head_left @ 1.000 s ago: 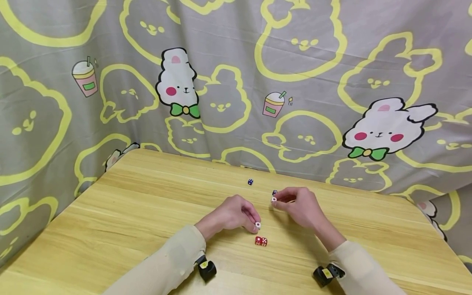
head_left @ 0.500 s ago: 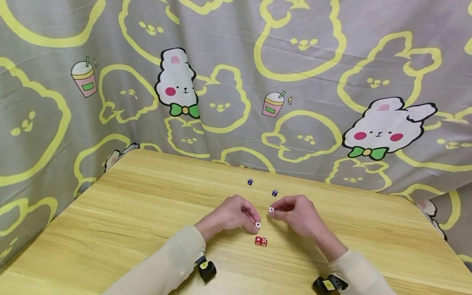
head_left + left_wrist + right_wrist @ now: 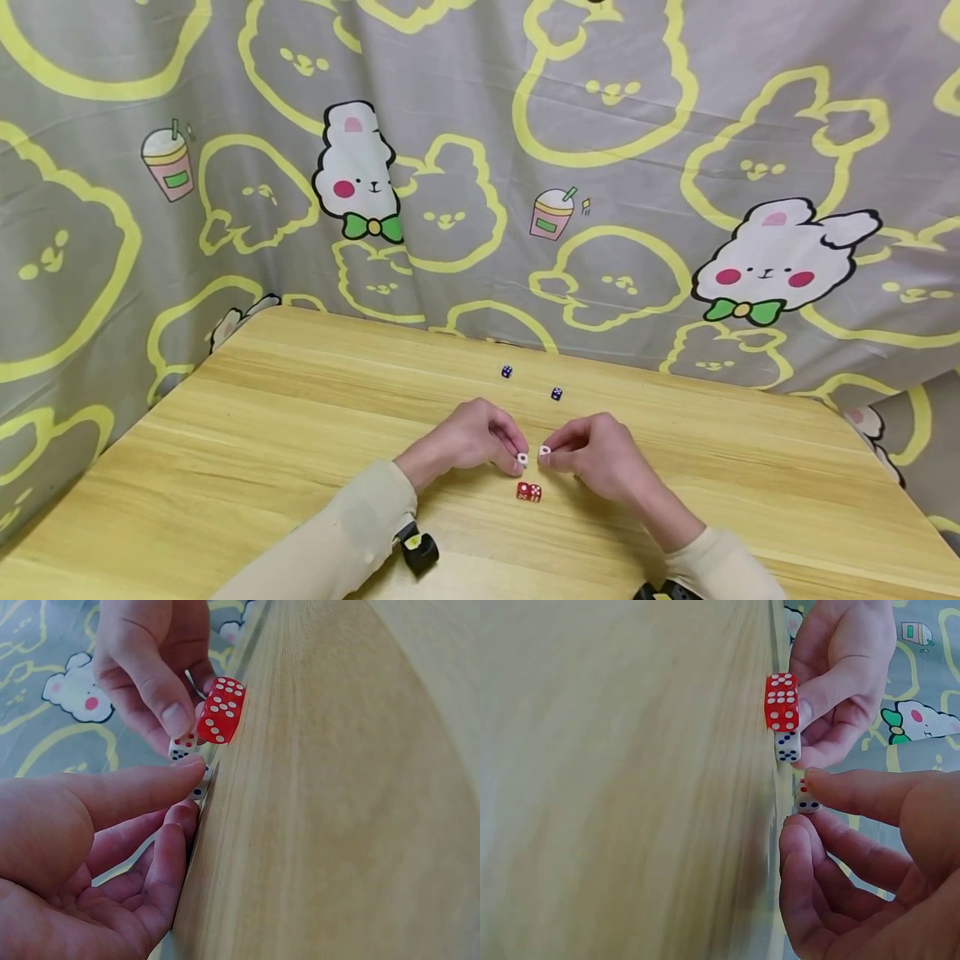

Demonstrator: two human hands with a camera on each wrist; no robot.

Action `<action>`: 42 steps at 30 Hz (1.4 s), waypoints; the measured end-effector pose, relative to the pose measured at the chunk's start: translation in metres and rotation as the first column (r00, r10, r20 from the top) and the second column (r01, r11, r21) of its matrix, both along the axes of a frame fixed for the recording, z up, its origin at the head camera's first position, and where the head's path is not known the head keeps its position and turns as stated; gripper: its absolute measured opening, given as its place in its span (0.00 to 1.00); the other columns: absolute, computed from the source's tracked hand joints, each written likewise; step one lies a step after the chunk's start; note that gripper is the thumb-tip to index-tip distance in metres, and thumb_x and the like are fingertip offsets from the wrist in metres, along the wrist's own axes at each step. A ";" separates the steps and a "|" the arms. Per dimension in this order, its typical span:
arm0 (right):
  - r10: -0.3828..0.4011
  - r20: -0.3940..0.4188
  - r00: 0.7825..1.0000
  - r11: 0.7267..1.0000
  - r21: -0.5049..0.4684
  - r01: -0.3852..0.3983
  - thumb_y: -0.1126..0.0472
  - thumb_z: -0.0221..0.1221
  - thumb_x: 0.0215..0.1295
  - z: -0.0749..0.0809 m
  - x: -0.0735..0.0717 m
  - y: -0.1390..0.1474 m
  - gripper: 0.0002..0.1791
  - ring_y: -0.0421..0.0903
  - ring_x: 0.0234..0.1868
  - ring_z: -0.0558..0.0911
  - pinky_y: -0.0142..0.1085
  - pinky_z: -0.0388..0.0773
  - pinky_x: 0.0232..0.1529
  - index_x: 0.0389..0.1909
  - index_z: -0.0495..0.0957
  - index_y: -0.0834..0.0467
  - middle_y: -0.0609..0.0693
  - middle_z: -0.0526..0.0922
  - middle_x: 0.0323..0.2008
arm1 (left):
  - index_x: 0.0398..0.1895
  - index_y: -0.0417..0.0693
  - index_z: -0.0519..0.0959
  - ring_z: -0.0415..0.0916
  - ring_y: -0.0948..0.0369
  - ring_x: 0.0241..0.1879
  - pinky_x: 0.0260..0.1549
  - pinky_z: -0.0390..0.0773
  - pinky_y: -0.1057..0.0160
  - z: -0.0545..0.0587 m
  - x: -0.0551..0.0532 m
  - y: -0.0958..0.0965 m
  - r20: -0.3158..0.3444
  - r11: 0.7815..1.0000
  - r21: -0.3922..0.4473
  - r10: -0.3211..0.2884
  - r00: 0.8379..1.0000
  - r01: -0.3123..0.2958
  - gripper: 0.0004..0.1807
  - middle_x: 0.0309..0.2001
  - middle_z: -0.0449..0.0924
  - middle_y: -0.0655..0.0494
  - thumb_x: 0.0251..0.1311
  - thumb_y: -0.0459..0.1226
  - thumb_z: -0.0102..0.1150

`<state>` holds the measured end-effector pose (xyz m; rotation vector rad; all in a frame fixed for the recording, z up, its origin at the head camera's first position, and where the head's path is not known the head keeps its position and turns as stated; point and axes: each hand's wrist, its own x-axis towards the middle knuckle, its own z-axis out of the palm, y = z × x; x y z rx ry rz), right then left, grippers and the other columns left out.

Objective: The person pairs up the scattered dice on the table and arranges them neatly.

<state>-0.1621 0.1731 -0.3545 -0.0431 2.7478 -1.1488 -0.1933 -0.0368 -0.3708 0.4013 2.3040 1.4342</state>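
Note:
Between thumb and fingers, my left hand (image 3: pixel 472 435) pinches a white die (image 3: pixel 522 458) near the middle of the wooden table. Facing it, a short gap away, my right hand (image 3: pixel 603 454) pinches another white die (image 3: pixel 545 451). In the right wrist view the right hand's white die (image 3: pixel 808 801) shows red and blue pips beneath the thumb. The left hand's white die (image 3: pixel 202 787) is mostly covered by the thumb in the left wrist view. Two red dice (image 3: pixel 528 492) sit side by side, touching, just in front of both hands.
Two blue dice, a farther one (image 3: pixel 507 372) and a nearer one (image 3: pixel 557 393), lie apart toward the table's back. A patterned grey curtain (image 3: pixel 465 167) hangs behind the wooden table (image 3: pixel 300 400). Black wrist straps sit on both sleeves.
My right hand has come toward the person with its white die, away from the nearer blue die and closer to the left hand. The left hand and the red dice have stayed put.

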 end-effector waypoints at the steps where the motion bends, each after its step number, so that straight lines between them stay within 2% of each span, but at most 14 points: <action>1: -0.002 0.002 1.000 1.000 -0.001 0.002 0.59 0.78 0.56 0.000 0.001 -0.001 0.06 0.42 0.32 0.79 0.34 0.72 0.32 0.32 0.91 0.52 0.44 0.88 0.28 | 0.31 0.47 0.89 0.83 0.63 0.31 0.43 0.78 0.65 0.000 0.000 0.000 0.000 1.000 -0.001 0.001 1.000 -0.001 0.11 0.29 0.89 0.57 0.46 0.27 0.82; 11: 0.018 0.037 0.999 1.000 0.016 -0.018 0.62 0.79 0.53 -0.002 0.004 -0.007 0.06 0.43 0.30 0.75 0.33 0.68 0.29 0.28 0.90 0.52 0.44 0.86 0.25 | 0.31 0.47 0.90 0.83 0.62 0.31 0.42 0.78 0.65 -0.002 0.000 0.000 0.005 1.000 0.009 -0.002 1.000 0.002 0.11 0.29 0.89 0.56 0.45 0.27 0.81; 19: 0.042 0.050 0.998 0.999 0.011 -0.042 0.62 0.81 0.52 -0.004 0.005 -0.007 0.07 0.43 0.27 0.73 0.32 0.65 0.25 0.28 0.91 0.52 0.44 0.86 0.24 | 0.31 0.47 0.90 0.83 0.62 0.30 0.41 0.77 0.65 -0.004 0.000 0.001 0.001 1.000 0.010 0.000 1.000 0.000 0.11 0.28 0.89 0.56 0.45 0.27 0.82; 28: 0.085 0.041 0.996 0.996 0.010 -0.085 0.61 0.80 0.51 -0.003 0.003 -0.009 0.07 0.42 0.27 0.75 0.31 0.67 0.26 0.29 0.91 0.51 0.43 0.87 0.24 | 0.31 0.47 0.90 0.83 0.62 0.30 0.41 0.77 0.65 -0.004 0.000 0.000 0.001 1.000 0.014 -0.004 1.000 0.004 0.11 0.29 0.89 0.56 0.45 0.27 0.81; 42: 0.092 0.046 0.995 0.996 -0.013 -0.091 0.62 0.80 0.52 -0.003 0.002 -0.005 0.07 0.42 0.29 0.74 0.30 0.66 0.27 0.30 0.91 0.51 0.44 0.87 0.25 | 0.31 0.48 0.91 0.83 0.63 0.31 0.40 0.77 0.66 -0.001 0.000 -0.001 0.001 1.000 0.008 -0.014 1.000 0.014 0.11 0.28 0.89 0.56 0.44 0.27 0.81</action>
